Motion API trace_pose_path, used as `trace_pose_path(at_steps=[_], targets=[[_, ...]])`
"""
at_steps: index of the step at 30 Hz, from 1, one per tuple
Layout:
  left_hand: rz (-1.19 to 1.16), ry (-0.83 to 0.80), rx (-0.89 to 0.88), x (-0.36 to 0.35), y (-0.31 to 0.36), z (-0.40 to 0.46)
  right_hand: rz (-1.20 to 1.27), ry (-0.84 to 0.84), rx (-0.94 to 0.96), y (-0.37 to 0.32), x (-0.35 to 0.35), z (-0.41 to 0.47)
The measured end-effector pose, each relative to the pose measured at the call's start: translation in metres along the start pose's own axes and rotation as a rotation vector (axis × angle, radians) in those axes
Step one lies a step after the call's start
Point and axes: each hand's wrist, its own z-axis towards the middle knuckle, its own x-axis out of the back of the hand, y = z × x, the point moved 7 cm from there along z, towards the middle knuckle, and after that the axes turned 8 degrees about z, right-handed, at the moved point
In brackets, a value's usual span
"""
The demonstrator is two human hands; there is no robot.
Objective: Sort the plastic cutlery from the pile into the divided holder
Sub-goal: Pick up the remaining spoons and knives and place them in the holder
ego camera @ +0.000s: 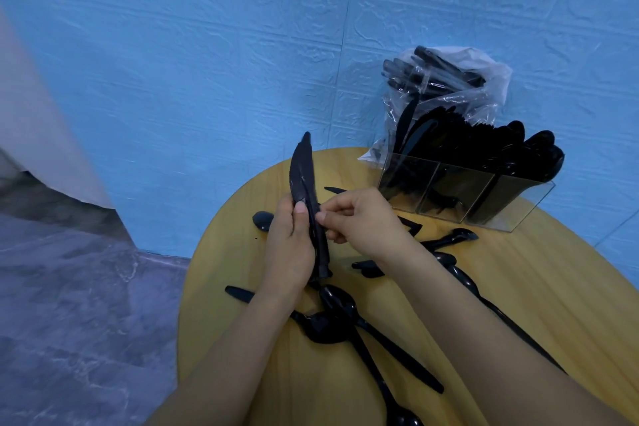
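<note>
Yellow round table (518,287) by blue wall (207,62) (grey floor (69,322)); both hands' grip around black knives (304,183)

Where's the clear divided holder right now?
In the head view, the clear plastic divided holder stands at the yellow round table's far right, beside the blue wall, just ahead of the clear plastic bag.

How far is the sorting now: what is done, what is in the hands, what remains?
Done: the clear holder already stands packed with black cutlery. In hand: the left hand grips a bunch of knives; the right hand pinches it. Left: spoons and other pieces still lie on the table.
</note>
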Motion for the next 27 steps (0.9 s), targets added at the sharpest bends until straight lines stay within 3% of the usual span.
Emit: trace_pose_path(at_steps=[4,15,19,21,24,27], targets=[[0.015,0.000,0.007,0.000,-0.002,0.001,0.153,-0.007,-0.056,0.005,-0.001,-0.003],[-0.033,-0.004,0.030,0.001,-0.003,0.002,-0.101,0.001,0.012,-0.005,-0.006,0.000],[-0.006,0.013,0.022,0.002,-0.003,0.002,-0.034,-0.102,0.014,-0.001,-0.005,-0.001],[-0.002,0.036,0.051,0.003,-0.007,0.003,-0.017,-0.029,0.018,0.005,0.007,0.003],[-0.036,0.047,0.095,0.003,-0.011,0.004,-0.324,0.177,0.026,0.021,0.034,0.012],[-0.015,0.026,0.086,0.001,-0.011,0.003,-0.596,0.168,-0.076,0.044,0.040,0.019]])
